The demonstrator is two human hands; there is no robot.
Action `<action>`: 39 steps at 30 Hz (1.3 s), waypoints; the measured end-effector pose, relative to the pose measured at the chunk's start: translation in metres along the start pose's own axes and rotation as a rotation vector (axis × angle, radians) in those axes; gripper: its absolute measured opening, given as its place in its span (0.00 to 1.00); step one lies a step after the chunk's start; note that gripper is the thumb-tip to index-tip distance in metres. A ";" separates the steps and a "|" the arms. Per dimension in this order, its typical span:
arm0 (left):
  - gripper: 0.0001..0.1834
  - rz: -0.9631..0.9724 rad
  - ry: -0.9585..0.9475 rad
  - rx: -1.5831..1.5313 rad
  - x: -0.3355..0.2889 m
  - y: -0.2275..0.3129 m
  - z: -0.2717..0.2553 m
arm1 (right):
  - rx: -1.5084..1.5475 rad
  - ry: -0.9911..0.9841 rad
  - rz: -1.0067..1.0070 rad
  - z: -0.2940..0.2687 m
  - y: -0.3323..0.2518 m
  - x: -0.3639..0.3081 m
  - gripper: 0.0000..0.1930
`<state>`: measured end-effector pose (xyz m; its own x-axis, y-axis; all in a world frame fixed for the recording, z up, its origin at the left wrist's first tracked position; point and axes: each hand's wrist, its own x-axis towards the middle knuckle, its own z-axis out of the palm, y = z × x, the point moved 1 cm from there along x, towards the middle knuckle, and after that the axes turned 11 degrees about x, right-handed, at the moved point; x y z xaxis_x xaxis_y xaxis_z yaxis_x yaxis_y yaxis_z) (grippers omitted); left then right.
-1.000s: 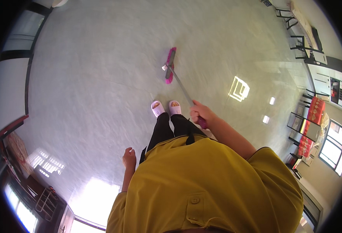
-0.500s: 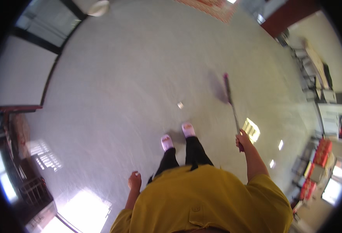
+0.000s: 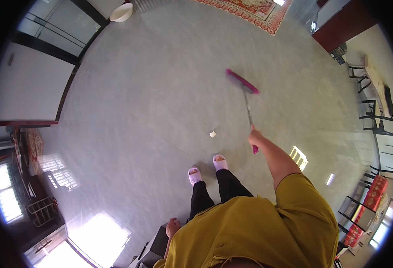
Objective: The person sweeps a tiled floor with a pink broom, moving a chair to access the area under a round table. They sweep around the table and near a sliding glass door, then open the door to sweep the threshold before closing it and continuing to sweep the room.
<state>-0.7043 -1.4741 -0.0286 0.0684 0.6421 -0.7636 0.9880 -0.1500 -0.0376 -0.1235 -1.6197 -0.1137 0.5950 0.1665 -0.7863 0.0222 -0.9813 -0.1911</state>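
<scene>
My right hand [image 3: 255, 138] reaches forward, closed round the lower end of a broom's thin grey handle. The broom's magenta head [image 3: 242, 81] is out ahead over the grey floor, lying slantwise and slightly smeared. A small off-white piece [image 3: 212, 134] lies on the floor in front of my feet, left of the handle and apart from it. My left hand [image 3: 173, 226] is low beside my hip with fingers curled. Against it shows a dark grey, box-shaped thing [image 3: 156, 246], partly hidden by my body; I cannot tell whether that hand grips it.
A patterned red rug [image 3: 268, 22] lies at the far edge. A pale basin [image 3: 121, 12] stands far left by dark-framed panels. Along the right are a dark red cabinet [image 3: 344, 24], black chairs [image 3: 375, 117] and a red-covered table [image 3: 376, 192]. A metal rack [image 3: 41, 211] stands left.
The broom head has swung left and turned crosswise as my right arm stretched forward. My left hand has drawn down toward my body. The dark grey thing has come into view beside it.
</scene>
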 end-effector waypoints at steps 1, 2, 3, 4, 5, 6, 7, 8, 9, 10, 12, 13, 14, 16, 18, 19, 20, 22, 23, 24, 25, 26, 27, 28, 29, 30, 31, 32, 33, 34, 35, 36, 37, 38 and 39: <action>0.17 0.026 0.005 -0.014 0.007 -0.012 0.012 | 0.035 -0.012 -0.038 0.006 0.008 -0.009 0.36; 0.17 0.058 0.011 -0.028 0.013 -0.015 0.018 | 0.073 -0.018 -0.073 0.015 0.019 -0.022 0.35; 0.17 0.033 0.018 -0.006 0.014 -0.009 0.018 | 0.071 -0.058 -0.115 0.023 0.032 -0.032 0.35; 0.17 0.013 0.026 0.018 0.008 0.017 0.001 | 0.104 -0.033 -0.177 0.028 0.046 -0.045 0.34; 0.17 -0.023 0.037 0.036 0.000 0.034 -0.013 | 0.194 -0.110 -0.175 0.014 0.040 -0.068 0.34; 0.17 -0.028 0.025 0.031 -0.003 0.042 -0.021 | 0.284 -0.186 -0.172 -0.008 0.030 -0.095 0.33; 0.17 -0.024 0.014 0.032 -0.003 0.048 -0.029 | 0.388 -0.198 -0.166 -0.024 0.029 -0.109 0.33; 0.17 -0.026 0.006 0.028 -0.002 0.052 -0.032 | 0.488 -0.216 -0.164 -0.041 0.033 -0.115 0.33; 0.17 -0.025 0.005 0.020 0.002 0.053 -0.032 | 0.594 -0.230 -0.158 -0.053 0.040 -0.114 0.33; 0.17 -0.026 0.005 0.009 0.005 0.049 -0.030 | 0.640 -0.188 -0.145 -0.061 0.044 -0.109 0.32; 0.17 -0.025 0.006 0.026 0.007 0.050 -0.030 | 0.736 -0.105 -0.108 -0.070 0.052 -0.095 0.32; 0.17 -0.028 0.011 0.044 0.004 0.050 -0.029 | 0.736 -0.020 -0.109 -0.074 0.053 -0.078 0.32; 0.17 -0.024 0.021 0.072 0.005 0.051 -0.028 | 0.747 0.068 -0.108 -0.075 0.056 -0.051 0.32; 0.17 -0.035 0.011 0.066 0.008 0.027 -0.008 | 0.749 0.216 -0.062 -0.085 0.044 0.003 0.32; 0.17 -0.043 -0.020 0.048 0.004 -0.001 0.010 | 0.723 0.248 0.012 -0.107 0.023 0.060 0.26; 0.17 -0.028 -0.046 0.038 0.004 -0.009 0.012 | 0.708 0.217 0.058 -0.123 0.027 0.101 0.19; 0.17 -0.028 -0.059 0.033 0.001 -0.010 0.008 | 0.690 0.187 0.104 -0.138 0.035 0.143 0.13; 0.17 -0.045 -0.073 -0.023 -0.008 -0.027 0.019 | 0.547 0.046 0.066 -0.148 0.013 0.195 0.04; 0.17 -0.067 -0.081 -0.072 -0.020 -0.044 0.036 | 0.422 -0.052 -0.024 -0.142 -0.025 0.197 0.11; 0.17 -0.040 -0.096 -0.101 -0.014 -0.054 0.040 | 0.283 0.016 -0.051 -0.132 -0.027 0.212 0.05; 0.17 -0.021 -0.098 -0.073 -0.004 -0.056 0.040 | 0.143 0.084 -0.071 -0.121 -0.022 0.226 0.10; 0.17 -0.035 -0.098 -0.057 -0.007 -0.058 0.046 | 0.138 0.170 -0.083 -0.104 -0.034 0.224 0.23; 0.16 -0.057 -0.097 -0.050 -0.016 -0.050 0.047 | 0.127 0.170 -0.089 -0.090 -0.054 0.213 0.32; 0.16 -0.073 -0.094 -0.041 -0.024 -0.041 0.044 | 0.119 0.173 -0.094 -0.079 -0.075 0.197 0.41; 0.16 -0.099 -0.081 -0.026 -0.030 -0.024 0.036 | 0.107 0.094 -0.085 -0.075 -0.095 0.173 0.46; 0.16 -0.123 -0.069 -0.008 -0.032 -0.004 0.028 | 0.091 0.013 -0.089 -0.065 -0.107 0.153 0.43; 0.16 -0.136 -0.054 0.010 -0.037 0.007 0.021 | 0.080 -0.058 -0.090 -0.061 -0.113 0.129 0.41; 0.15 -0.114 -0.065 -0.046 -0.022 -0.001 0.025 | 0.082 -0.083 -0.122 -0.057 -0.111 0.107 0.40; 0.15 -0.065 -0.023 -0.014 -0.016 -0.008 0.030 | 0.083 -0.109 -0.154 -0.054 -0.104 0.088 0.39; 0.14 -0.021 0.022 0.010 -0.014 0.006 0.019 | 0.044 -0.130 -0.177 -0.045 -0.093 0.072 0.39; 0.14 0.007 0.062 0.034 -0.018 0.019 0.010 | -0.001 -0.165 -0.201 -0.034 -0.083 0.056 0.38; 0.14 0.024 0.046 0.066 -0.018 0.017 0.012 | -0.074 -0.212 -0.191 -0.029 -0.079 0.032 0.38; 0.14 0.031 0.027 0.094 -0.018 0.013 0.015 | -0.155 -0.265 -0.185 -0.027 -0.076 0.005 0.37; 0.14 0.016 0.053 0.069 -0.021 0.024 0.008 | -0.169 -0.290 -0.176 -0.026 -0.064 -0.017 0.36; 0.14 -0.004 0.081 0.043 -0.022 0.040 -0.001 | -0.188 -0.317 -0.171 -0.025 -0.048 -0.035 0.35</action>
<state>-0.6664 -1.4937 -0.0125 0.0768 0.7012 -0.7088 0.9816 -0.1779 -0.0696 -0.1249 -1.5810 -0.0626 0.2937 0.3220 -0.9000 0.2633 -0.9324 -0.2476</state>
